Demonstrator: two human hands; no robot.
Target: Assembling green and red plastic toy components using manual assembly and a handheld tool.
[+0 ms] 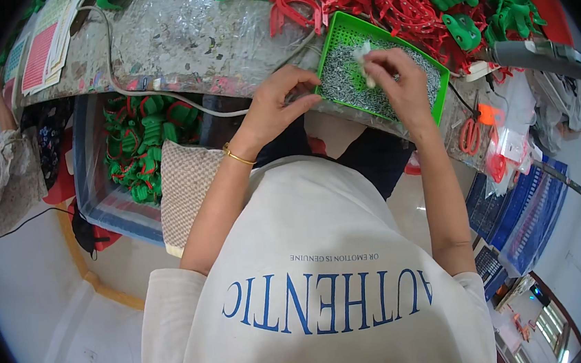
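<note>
Over a bright green tray point(444, 92) full of small silver screws point(342, 66), my right hand point(401, 87) is closed in a pinch. A small whitish piece point(365, 52) shows at its fingertips; its kind is too blurred to tell. My left hand point(277, 103) is at the tray's near left corner, thumb and forefinger apart with a gap between them. Nothing visible lies in that gap, and I cannot tell whether the fingertips touch the rim. A patch of the tray's green bottom shows among the screws near my right hand.
Red strap-like parts point(404, 16) and green moulded pieces point(460, 28) heap behind the tray. Orange-handled scissors point(469, 135) lie to its right. A grey cable point(158, 91) crosses the worn table point(174, 39). Below left, a blue crate point(94, 192) holds green-and-red parts. Another person's arm point(2, 106) is far left.
</note>
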